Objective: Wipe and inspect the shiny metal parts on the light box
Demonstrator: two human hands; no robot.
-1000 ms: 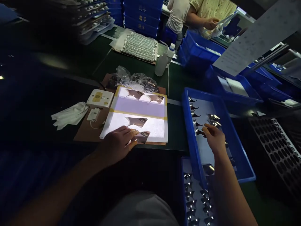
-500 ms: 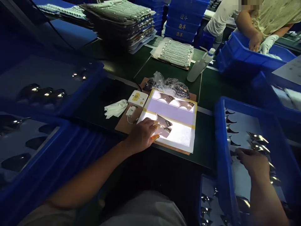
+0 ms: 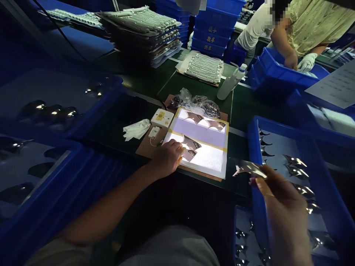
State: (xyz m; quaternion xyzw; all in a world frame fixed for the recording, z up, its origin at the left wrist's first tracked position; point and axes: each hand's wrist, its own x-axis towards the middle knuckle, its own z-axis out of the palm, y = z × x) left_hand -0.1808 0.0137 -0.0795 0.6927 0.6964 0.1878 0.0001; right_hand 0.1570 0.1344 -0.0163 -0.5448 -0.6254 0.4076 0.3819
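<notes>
My right hand (image 3: 280, 199) pinches a mirrored lens (image 3: 248, 168), thin and curved with a forked far end, above the left rim of the right blue tray (image 3: 259, 221). My left hand (image 3: 170, 157) rests on the lower left of a glowing light panel (image 3: 208, 162), its fingers curled at the ends of two brown tinted lenses (image 3: 191, 147) with dark print. Whether it grips one is hidden. Two more tinted lenses (image 3: 212, 123) lie along the panel's top. Several mirrored lenses (image 3: 295, 166) are spread over the tray's white lining.
A white cloth (image 3: 137, 129) and a white switch box (image 3: 162, 117) lie left of the panel. Behind it are crumpled plastic (image 3: 196, 101), a bottle (image 3: 231, 83) and stacked sheets (image 3: 141, 33). Blue trays (image 3: 94, 147) flank me. Across the table, a person works over a blue bin (image 3: 288, 72).
My right hand has lifted out of the tray and swung left with a mirrored lens. My left hand has shifted slightly left and curled at the tinted lenses. The view has turned a little.
</notes>
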